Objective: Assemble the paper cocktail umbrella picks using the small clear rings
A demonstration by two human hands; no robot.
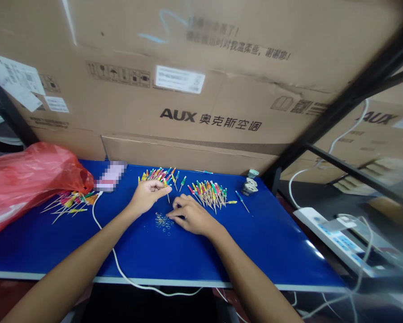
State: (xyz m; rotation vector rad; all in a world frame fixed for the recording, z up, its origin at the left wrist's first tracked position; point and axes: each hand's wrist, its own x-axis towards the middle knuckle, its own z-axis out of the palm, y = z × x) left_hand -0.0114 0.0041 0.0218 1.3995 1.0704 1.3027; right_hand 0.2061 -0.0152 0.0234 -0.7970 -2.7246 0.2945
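I read my left hand (146, 197) as pinched narrow on a cocktail pick (168, 195); my right hand (191, 216) curves down at the clear rubber bands (162, 223), its grip unclear. The bands lie between both hands, within shared reach, with pick bundles (208, 195) spread alongside on the blue worktable (262, 251), before stacked AUX cartons (174, 116).

AUX 奥克斯空调 on cardboard carton (210, 134); AUX again on right carton (376, 134).
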